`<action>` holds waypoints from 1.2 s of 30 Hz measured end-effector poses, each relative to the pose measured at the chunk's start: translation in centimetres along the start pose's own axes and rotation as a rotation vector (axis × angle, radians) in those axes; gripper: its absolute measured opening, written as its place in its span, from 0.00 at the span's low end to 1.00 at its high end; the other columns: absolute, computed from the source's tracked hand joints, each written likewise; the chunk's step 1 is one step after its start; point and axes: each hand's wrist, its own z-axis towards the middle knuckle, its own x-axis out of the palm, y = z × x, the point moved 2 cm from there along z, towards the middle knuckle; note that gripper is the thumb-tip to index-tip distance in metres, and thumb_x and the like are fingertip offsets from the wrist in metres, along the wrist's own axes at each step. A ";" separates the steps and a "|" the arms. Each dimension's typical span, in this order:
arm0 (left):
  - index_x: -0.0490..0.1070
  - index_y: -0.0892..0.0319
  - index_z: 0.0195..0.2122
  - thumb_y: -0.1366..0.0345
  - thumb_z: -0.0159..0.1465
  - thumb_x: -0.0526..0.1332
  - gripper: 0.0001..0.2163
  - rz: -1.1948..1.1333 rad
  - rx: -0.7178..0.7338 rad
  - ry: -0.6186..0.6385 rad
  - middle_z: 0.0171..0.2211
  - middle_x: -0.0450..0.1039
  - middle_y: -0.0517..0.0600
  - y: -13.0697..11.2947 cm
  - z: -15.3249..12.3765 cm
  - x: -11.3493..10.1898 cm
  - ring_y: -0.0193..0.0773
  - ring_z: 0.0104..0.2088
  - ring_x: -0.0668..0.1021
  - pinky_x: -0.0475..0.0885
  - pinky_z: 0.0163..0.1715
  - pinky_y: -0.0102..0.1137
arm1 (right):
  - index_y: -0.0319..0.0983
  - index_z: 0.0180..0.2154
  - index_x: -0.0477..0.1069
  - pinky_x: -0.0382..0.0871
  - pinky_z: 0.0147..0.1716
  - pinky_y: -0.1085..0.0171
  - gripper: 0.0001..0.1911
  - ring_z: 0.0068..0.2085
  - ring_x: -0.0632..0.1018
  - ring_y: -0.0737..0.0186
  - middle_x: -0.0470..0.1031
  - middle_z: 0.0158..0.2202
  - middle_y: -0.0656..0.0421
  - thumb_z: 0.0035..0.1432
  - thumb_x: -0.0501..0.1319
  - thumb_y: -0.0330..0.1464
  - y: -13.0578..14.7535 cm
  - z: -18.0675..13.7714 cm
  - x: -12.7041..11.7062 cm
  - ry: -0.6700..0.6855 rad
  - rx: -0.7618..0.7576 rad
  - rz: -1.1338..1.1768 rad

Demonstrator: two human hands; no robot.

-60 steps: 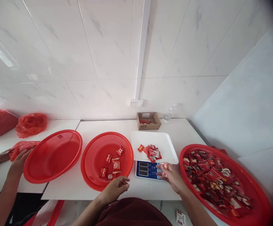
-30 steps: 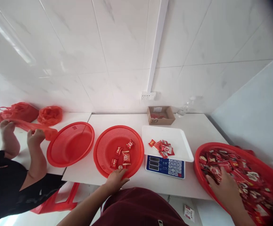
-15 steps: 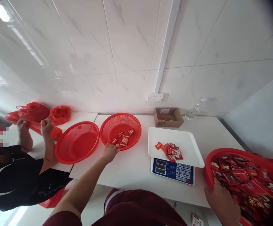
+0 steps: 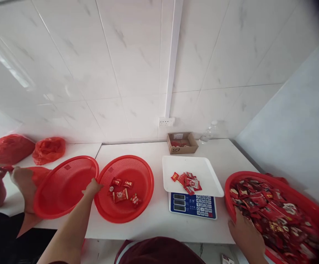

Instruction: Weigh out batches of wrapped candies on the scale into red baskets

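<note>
My left hand [image 4: 92, 187] is where the rims of two red plastic baskets meet. Its fingers lie over the right edge of the empty left basket [image 4: 62, 190], with the thumb toward the other basket; the grip is partly hidden. Several wrapped candies [image 4: 120, 196] lie in the middle basket [image 4: 124, 217]. At the far right, my right hand [image 4: 246, 233] clasps the near left rim of a large red basket [image 4: 229, 187] heaped with red candy packets [image 4: 275, 212]. A small pile of packets [image 4: 190, 182] rests on the white scale tray [image 4: 203, 167], between my hands.
The blue scale keypad [image 4: 192, 206] faces me. Behind the tray stand an open cardboard box [image 4: 183, 149] and a clear bottle [image 4: 209, 132]. At left, another person's hands [image 4: 21, 179] work near red plastic bags [image 4: 49, 150]. A tiled wall borders the table.
The view has turned right. The middle basket is closer to me, its candies rearranged. My left hand has shifted from its front rim to the left basket's edge. My right hand stays at its basket.
</note>
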 end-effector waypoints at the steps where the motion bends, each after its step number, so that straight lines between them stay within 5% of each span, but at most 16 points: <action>1: 0.63 0.62 0.50 0.57 0.57 0.57 0.22 0.015 0.014 0.005 0.45 0.75 0.64 -0.2 0.1 0.1 0.58 0.46 0.76 0.67 0.46 0.55 | 0.29 0.60 0.54 0.66 0.47 0.51 0.31 0.51 0.73 0.47 0.70 0.53 0.41 0.59 0.39 0.37 0.0 0.0 0.1 -0.006 0.000 -0.002; 12: 0.62 0.59 0.56 0.72 0.57 0.52 0.24 0.293 0.345 -0.011 0.50 0.73 0.61 0.2 0.5 -0.8 0.52 0.53 0.73 0.53 0.56 0.54 | 0.29 0.61 0.53 0.67 0.45 0.52 0.30 0.49 0.75 0.46 0.71 0.51 0.41 0.60 0.40 0.35 -0.4 0.1 0.4 0.008 -0.028 -0.003; 21: 0.73 0.54 0.47 0.81 0.54 0.50 0.24 0.485 0.724 -0.057 0.46 0.76 0.53 1.5 -0.3 -1.3 0.41 0.53 0.72 0.46 0.62 0.41 | 0.27 0.61 0.51 0.66 0.46 0.51 0.30 0.49 0.74 0.46 0.70 0.52 0.40 0.60 0.40 0.33 0.2 -0.1 -0.3 0.043 -0.006 0.021; 27: 0.72 0.57 0.48 0.81 0.56 0.49 0.24 0.528 0.642 -0.230 0.54 0.70 0.56 0.4 -0.8 -2.3 0.47 0.61 0.63 0.43 0.63 0.45 | 0.31 0.61 0.54 0.63 0.51 0.46 0.30 0.56 0.68 0.45 0.66 0.57 0.42 0.59 0.43 0.35 0.2 -0.1 0.2 -0.078 0.029 0.066; 31: 0.66 0.61 0.56 0.80 0.58 0.47 0.25 0.389 0.649 -0.205 0.58 0.65 0.57 -3.0 -3.0 -0.2 0.47 0.63 0.59 0.46 0.62 0.44 | 0.33 0.60 0.56 0.51 0.58 0.42 0.29 0.64 0.55 0.43 0.57 0.62 0.43 0.60 0.44 0.38 3.3 0.2 -0.4 -0.261 -0.150 0.082; 36: 0.59 0.62 0.60 0.62 0.66 0.49 0.22 0.133 0.661 -0.159 0.59 0.64 0.60 -7.8 -7.1 4.6 0.50 0.61 0.62 0.50 0.61 0.49 | 0.38 0.61 0.55 0.52 0.58 0.45 0.30 0.65 0.52 0.43 0.53 0.64 0.45 0.61 0.47 0.43 11.0 1.9 -1.7 -0.181 -0.364 0.196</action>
